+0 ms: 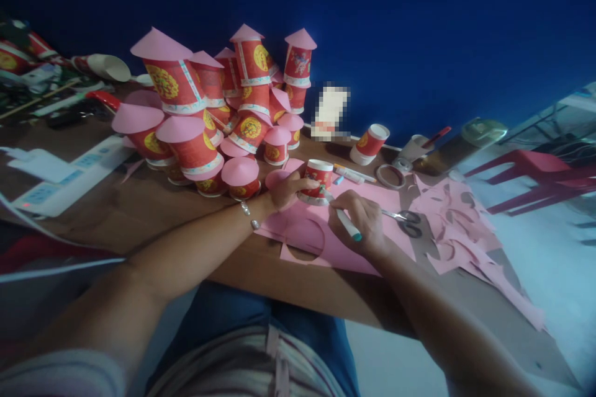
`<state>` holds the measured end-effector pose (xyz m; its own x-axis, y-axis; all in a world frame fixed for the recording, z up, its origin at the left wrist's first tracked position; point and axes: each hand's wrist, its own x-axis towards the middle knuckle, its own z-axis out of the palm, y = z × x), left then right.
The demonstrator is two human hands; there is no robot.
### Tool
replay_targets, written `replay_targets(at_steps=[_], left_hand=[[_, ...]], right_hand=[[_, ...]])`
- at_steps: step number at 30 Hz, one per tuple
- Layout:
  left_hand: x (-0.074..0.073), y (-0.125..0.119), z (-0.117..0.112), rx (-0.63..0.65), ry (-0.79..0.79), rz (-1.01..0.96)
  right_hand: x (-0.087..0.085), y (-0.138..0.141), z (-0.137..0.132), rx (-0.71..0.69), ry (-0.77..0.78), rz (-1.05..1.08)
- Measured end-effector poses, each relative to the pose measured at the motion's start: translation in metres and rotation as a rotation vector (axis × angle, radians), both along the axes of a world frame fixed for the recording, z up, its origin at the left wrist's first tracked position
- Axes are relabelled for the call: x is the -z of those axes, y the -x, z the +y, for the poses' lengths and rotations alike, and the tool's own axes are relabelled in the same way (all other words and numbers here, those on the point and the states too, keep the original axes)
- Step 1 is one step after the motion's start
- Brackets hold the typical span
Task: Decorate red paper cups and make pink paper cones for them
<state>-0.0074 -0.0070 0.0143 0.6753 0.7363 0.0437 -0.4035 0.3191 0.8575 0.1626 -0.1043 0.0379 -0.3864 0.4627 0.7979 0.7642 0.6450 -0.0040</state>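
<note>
My left hand (289,191) is closed around the side of a red patterned paper cup (318,178), which stands on the pink paper. In my right hand (361,218) is a white marker with a green end (348,225), its other end close to the cup's lower rim; whether it touches I cannot make out. Under both hands lies pink paper (344,248) with a round hole cut near its front edge. A pair of scissors (406,217) with dark handles rests just right of my right hand, partly hidden behind it.
Red paper cups with pink cone tops (186,136) are stacked at the left and back. A power strip (69,177) lies at left. Pink scraps (459,217), a tape roll (391,176) and another cup stack (370,144) are at right. Beyond the table stands a red stool (535,177).
</note>
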Motion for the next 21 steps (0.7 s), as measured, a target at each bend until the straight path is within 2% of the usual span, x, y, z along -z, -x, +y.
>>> replay_targets(at_steps=[10,15,21], left_hand=[[0.0024,-0.0003,0.001,0.0,0.011,-0.016],[0.0009,0.0001,-0.0002,0.005,0.007,-0.016],[0.0002,0.0001,-0.0006,0.021,0.02,-0.022]], right_hand=[[-0.0033,-0.0008,-0.0004,0.029,0.006,0.014],[-0.0039,-0.0005,-0.0004,-0.055,0.007,-0.009],[-0.0075,0.0,-0.0018,-0.005,0.013,0.001]])
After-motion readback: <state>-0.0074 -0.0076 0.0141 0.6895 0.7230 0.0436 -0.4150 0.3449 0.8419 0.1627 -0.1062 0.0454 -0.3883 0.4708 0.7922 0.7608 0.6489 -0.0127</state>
